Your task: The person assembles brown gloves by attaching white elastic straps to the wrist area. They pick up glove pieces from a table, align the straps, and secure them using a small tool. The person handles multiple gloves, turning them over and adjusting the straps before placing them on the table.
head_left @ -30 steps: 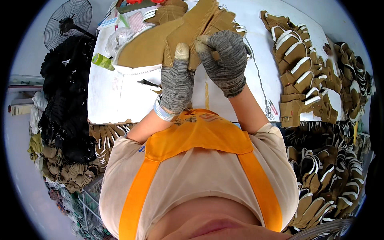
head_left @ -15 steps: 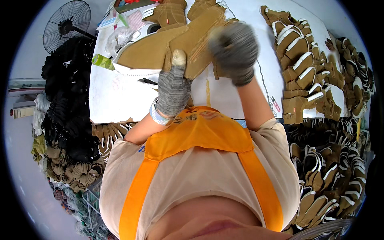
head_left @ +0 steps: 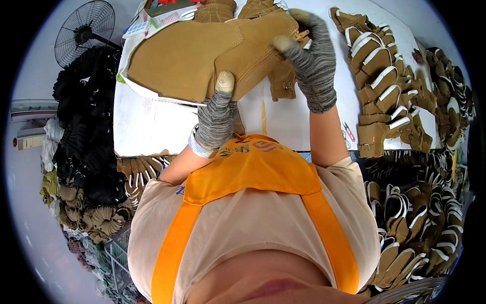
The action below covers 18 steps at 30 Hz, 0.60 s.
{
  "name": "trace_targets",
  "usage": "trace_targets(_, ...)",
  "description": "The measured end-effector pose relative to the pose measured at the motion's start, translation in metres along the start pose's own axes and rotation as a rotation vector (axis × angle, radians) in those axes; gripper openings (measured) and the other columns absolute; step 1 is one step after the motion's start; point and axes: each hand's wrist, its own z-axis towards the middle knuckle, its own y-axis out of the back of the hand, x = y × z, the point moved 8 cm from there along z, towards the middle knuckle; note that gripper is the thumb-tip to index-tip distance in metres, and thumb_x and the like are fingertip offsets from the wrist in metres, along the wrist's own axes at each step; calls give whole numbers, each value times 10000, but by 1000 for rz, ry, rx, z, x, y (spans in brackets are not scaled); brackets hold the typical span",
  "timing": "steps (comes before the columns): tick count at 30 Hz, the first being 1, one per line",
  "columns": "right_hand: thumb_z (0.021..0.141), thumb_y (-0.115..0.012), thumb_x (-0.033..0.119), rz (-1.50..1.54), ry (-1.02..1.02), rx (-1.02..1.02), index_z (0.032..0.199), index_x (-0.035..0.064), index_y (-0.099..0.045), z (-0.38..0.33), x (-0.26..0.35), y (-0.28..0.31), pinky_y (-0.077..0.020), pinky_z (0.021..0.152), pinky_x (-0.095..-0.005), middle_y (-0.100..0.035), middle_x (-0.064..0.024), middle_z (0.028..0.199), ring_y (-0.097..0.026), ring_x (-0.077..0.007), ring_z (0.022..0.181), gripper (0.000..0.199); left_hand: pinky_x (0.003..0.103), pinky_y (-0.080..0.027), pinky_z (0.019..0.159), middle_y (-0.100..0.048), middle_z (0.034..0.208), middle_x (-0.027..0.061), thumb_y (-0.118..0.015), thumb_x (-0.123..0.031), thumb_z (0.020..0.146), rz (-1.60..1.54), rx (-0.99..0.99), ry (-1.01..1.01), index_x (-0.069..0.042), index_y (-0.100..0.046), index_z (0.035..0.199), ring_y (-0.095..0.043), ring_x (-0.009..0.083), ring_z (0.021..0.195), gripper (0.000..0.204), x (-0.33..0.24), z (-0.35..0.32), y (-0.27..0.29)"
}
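A tan suede boot upper with a white lower edge is raised over the white table, its toe end pointing left. My left hand, in a grey knit glove with a pale thumb tip, grips its near edge, thumb on top and fingers hidden beneath. A zipper runs along the side toward the shaft end. There my right hand, gloved alike, closes around the top edge, thumb in front and fingers behind. A small orange-tan tab sticks out beside that thumb. Below hangs a buckled strap piece.
More tan uppers lie at the table's back, with a tray beside them. Rows of uppers cover the right side; small red-handled snips lie near them. Black material is heaped left, below a fan.
The boot upper has shifted left and looks larger, its toe further over the table's left side. My right hand, blurred before, has risen to the shaft's top edge. My left hand keeps its grip.
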Motion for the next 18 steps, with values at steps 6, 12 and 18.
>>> trace_targets(6, 731, -804, 306, -205, 115, -15, 1059, 34, -579, -9, 7, -15, -520, 753, -304, -635, -64, 948, -620, -170, 830, 482, 305, -495, 827, -595, 1105, 112, -695, -389, 839, 217, 68, -138, -17, -527, 1214, -593, 183, 933, 555, -5, 9, 4)
trace_targets(12, 849, -687, 322, -236, -10, -98, 1087, 34, -600, -6, -6, 3, -516, 770, -302, -643, -66, 990, -620, -157, 836, 383, 329, -466, 870, -572, 1161, 107, -720, -366, 823, 347, 40, -279, -6, -533, 1207, -556, 211, 998, 559, -9, 15, 6)
trace_targets(18, 910, -598, 350, 150, -112, -10, 1241, 20, -526, -5, -22, 10, -447, 916, -298, -608, -93, 1128, -571, -164, 1029, 472, 337, -447, 932, -543, 1196, 88, -744, -345, 794, 299, 98, -313, -25, -512, 1231, -528, 210, 1069, 588, -7, 36, 31)
